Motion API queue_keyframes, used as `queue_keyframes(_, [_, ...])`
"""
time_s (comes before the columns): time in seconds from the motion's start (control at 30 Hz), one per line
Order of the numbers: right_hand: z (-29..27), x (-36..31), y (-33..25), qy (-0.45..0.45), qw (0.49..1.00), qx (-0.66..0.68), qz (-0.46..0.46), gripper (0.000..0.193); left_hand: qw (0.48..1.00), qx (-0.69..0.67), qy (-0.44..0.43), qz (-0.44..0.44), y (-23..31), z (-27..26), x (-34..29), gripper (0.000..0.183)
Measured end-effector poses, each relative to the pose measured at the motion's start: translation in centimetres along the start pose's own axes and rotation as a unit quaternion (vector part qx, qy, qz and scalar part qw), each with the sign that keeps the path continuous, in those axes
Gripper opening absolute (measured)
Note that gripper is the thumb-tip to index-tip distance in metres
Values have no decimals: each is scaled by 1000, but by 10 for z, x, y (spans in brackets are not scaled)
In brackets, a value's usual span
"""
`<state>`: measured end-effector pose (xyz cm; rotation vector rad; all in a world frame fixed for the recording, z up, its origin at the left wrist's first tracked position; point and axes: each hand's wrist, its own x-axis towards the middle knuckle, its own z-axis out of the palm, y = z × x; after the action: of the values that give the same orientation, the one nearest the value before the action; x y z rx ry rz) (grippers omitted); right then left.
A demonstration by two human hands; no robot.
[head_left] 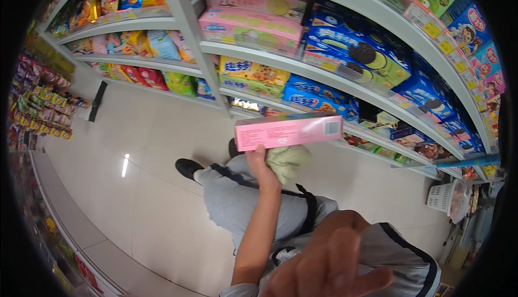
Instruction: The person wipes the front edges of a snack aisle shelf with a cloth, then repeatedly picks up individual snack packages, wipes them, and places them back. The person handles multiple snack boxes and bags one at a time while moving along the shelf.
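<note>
My left hand point(263, 172) grips a pink biscuit box point(288, 131) with its thumb on the near face. The box is held lengthwise in front of the shelves, with its printed side and barcode toward me. Just below the box, against the same hand, is a crumpled pale green cloth point(288, 162); how the fingers hold it is hidden. Close to the camera at the bottom is my right hand point(329, 267), somewhat blurred. Its fingers are apart, and nothing shows in them.
White shelves point(259, 49) curve across the front, stocked with pink boxes point(251, 27), blue cookie packs point(350, 43) and yellow packs point(253, 73). Snack bags point(137, 43) fill the left bay. Hanging packets point(46, 103) are far left. A white basket point(440, 197) stands at right. My legs point(232, 194) are bent below.
</note>
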<state>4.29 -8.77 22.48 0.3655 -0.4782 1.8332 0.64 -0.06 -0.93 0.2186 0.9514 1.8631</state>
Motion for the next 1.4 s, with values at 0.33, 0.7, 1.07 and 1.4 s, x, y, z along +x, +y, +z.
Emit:
queue_keyframes(0.33, [-1, 9, 13, -49, 995, 68, -61, 45, 1000, -11, -26, -1, -5, -11, 5, 31])
queue_keyframes(0.7, [5, -9, 8, 44, 994, -40, -90, 32, 1000, 7, -8, -17, -7, -13, 6, 36])
queue_keyframes(1.07, [-101, 34, -120, -55, 358, -926, 106, 56, 996, -77, -29, -18, 32, 9, 10, 52])
queue_keyframes(1.4, [-106, 52, -113, -30, 335, -941, 44, 70, 993, 2, -112, 48, 66, 71, 63, 44])
